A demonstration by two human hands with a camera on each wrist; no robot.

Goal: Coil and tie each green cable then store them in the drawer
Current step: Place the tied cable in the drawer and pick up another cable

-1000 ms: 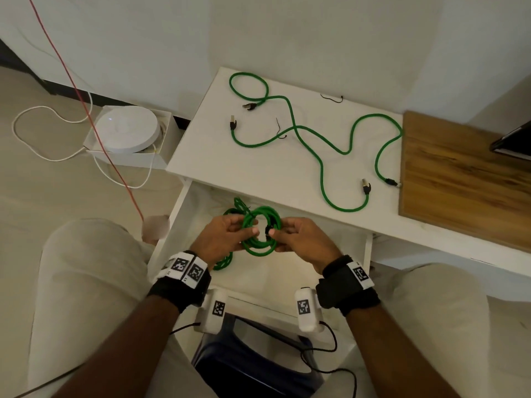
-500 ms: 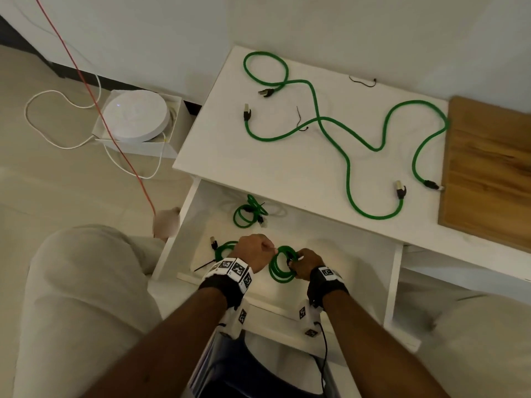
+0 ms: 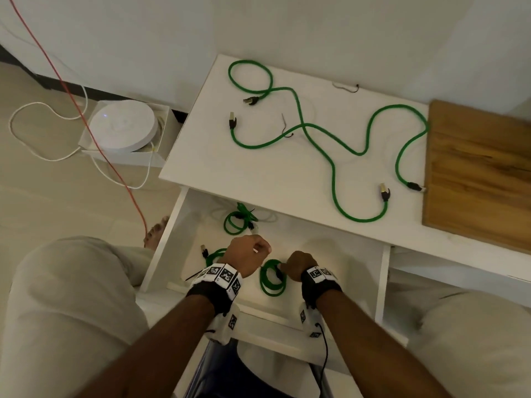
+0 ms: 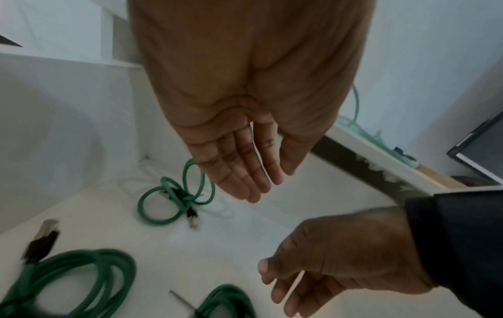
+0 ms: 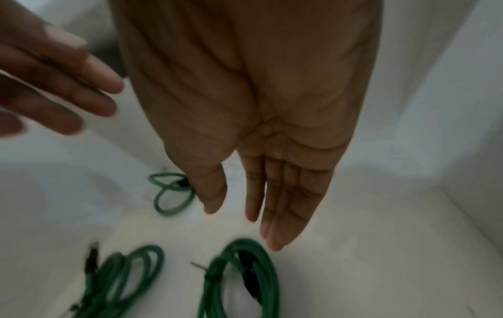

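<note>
Hovering flat-fingered, both hands [image 3: 270, 262] overhang round braided green coils [image 3: 272, 278].

Between the left hand [image 3: 249, 258] and right hand [image 3: 298, 267] lies a coiled green cable [image 3: 272, 278] (inside the open drawer [image 3: 383, 278]).

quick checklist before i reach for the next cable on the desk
1. Left hand free: ok, fingers straight, holds nothing.
2. Right hand free: ok, open above the drawer.
3. Newest coil lying in the drawer: ok.
4. Its tie fastened: cannot tell, blurred.
5. Loose cables left on the desk: ok, two, uncoiled and crossing.
6. Ties ready: ok, thin dark wires lie on the desk.
</note>
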